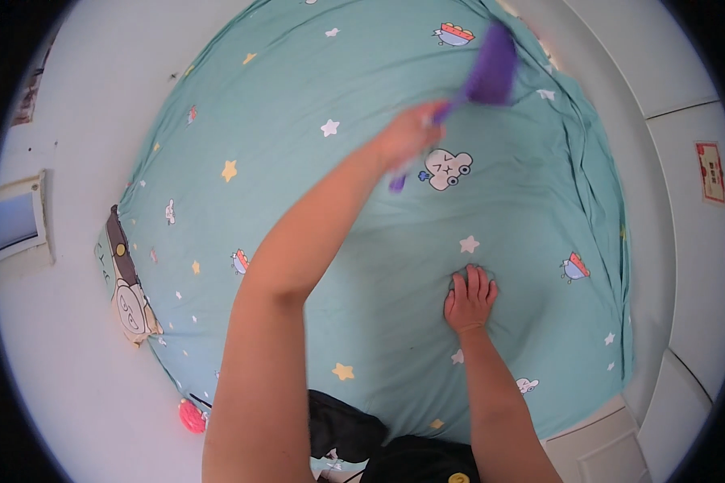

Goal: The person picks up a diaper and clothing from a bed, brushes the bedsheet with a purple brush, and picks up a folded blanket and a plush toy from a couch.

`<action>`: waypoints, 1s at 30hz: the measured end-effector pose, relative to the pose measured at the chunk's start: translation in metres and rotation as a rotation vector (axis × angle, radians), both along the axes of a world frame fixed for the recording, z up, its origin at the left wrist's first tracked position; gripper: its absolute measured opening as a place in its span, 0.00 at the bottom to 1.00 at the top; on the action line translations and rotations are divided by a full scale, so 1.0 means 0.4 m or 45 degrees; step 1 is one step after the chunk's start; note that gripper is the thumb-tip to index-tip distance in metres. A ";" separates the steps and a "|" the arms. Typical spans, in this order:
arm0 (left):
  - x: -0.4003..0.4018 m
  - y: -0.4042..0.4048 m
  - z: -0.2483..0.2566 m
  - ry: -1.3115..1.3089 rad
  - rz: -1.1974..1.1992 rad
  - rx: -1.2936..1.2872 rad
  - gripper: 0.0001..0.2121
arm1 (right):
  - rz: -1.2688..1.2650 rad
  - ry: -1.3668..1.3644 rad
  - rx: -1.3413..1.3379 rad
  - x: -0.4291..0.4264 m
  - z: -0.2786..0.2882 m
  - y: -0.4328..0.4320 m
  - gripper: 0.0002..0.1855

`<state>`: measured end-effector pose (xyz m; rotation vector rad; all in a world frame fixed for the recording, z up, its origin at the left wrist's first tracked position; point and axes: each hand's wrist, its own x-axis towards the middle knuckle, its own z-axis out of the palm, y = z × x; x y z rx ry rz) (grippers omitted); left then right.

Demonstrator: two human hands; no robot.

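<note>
My left hand is closed around the handle of a purple brush-like tool, held over the upper right part of a bed. Motion blurs the tool's broad, flat head, so its exact kind is unclear; the handle's end shows below the hand. A green sheet printed with stars and cartoon figures covers the bed. Lower down, my right hand lies palm down on the sheet with its fingers slightly apart and nothing in it. Creases and folds run along the sheet's right side.
At the left bed edge lies a cartoon-print fabric item. A pink fluffy object is at the lower left, and black fabric lies by my body. White cabinet panels stand along the right side, near the bed.
</note>
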<state>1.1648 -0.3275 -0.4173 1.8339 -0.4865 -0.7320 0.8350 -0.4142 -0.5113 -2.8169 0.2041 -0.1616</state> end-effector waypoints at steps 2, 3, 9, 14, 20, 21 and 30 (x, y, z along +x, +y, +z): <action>-0.129 0.055 0.094 0.189 -0.368 0.229 0.22 | -0.032 0.020 -0.028 -0.006 -0.006 -0.013 0.17; -0.185 0.137 0.082 0.155 -0.536 0.206 0.22 | -0.020 -0.021 -0.014 -0.002 0.000 0.002 0.17; -0.298 0.447 0.105 0.339 0.093 0.331 0.23 | -0.030 0.010 -0.013 0.010 0.031 0.006 0.15; -0.180 0.576 0.014 0.218 1.336 0.116 0.23 | -0.008 0.011 0.017 0.007 0.040 0.019 0.17; -0.483 0.274 -0.088 0.286 0.209 0.047 0.24 | -0.012 -0.089 0.001 0.001 0.028 0.025 0.18; -0.531 0.211 -0.048 0.329 0.016 0.086 0.24 | -0.019 -0.107 -0.003 -0.005 0.023 0.018 0.17; -0.601 0.217 0.098 -0.308 0.305 0.377 0.24 | 0.079 -0.107 0.290 -0.038 0.033 -0.021 0.15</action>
